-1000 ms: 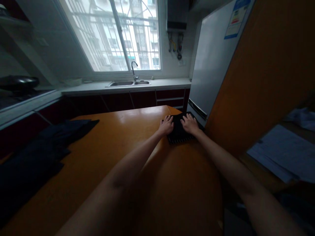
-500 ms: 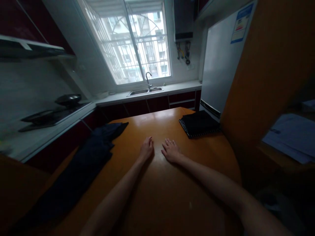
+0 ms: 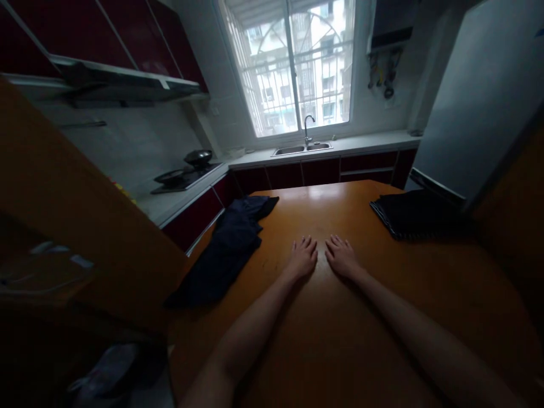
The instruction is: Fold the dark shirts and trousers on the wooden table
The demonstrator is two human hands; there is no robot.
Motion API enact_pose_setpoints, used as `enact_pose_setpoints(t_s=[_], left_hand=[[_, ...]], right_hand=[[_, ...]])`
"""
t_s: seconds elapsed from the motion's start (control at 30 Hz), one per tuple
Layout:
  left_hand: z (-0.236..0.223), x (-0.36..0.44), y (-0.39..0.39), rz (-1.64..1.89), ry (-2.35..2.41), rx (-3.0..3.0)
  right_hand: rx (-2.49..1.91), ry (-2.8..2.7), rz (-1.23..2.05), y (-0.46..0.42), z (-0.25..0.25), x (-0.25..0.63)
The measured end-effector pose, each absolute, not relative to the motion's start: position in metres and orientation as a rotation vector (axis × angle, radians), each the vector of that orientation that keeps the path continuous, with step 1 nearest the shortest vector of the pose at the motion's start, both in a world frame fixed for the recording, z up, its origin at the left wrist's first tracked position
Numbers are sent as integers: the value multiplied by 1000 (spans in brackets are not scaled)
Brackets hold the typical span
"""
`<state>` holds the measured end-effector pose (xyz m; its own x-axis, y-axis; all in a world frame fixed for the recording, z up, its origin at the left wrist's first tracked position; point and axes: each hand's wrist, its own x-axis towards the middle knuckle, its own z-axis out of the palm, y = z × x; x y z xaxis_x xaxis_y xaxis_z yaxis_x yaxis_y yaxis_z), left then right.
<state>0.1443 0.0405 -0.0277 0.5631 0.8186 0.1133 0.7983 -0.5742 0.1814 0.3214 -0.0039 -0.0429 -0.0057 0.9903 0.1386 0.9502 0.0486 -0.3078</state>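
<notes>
Both my hands rest palm down on the wooden table (image 3: 335, 328), side by side with a small gap between them. My left hand (image 3: 303, 256) lies flat with its fingers stretched out, holding nothing. My right hand (image 3: 341, 256) is likewise flat, fingers forward and apart. Left of my hands lies a dark navy garment (image 3: 229, 246), loosely spread and rumpled along the table's left side. At the far right of the table sits a folded black cloth stack (image 3: 419, 214), with pale stripes along its edges. Neither hand touches the garment or the stack.
A double sink (image 3: 293, 149) with a tap is under the window. Pans stand on the stove (image 3: 189, 175) at the back left, below a range hood (image 3: 127, 88). A fridge (image 3: 471, 107) rises behind the black stack. A wooden panel (image 3: 97, 209) borders the left side.
My hands have come off the black folded stack and moved left to the table's middle, lying flat there. The view has swung left, showing more of the stove side.
</notes>
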Motion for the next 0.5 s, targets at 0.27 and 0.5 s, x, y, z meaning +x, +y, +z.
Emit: enact_pose_setpoints(t_s=[0.27, 0.5], left_hand=[[-32, 143, 36, 384, 1352, 2625], [-22, 137, 53, 557, 1396, 2517]], right_hand=[[-1925, -2046, 41, 5, -59, 334], [-1887, -2053, 31, 7, -67, 340]])
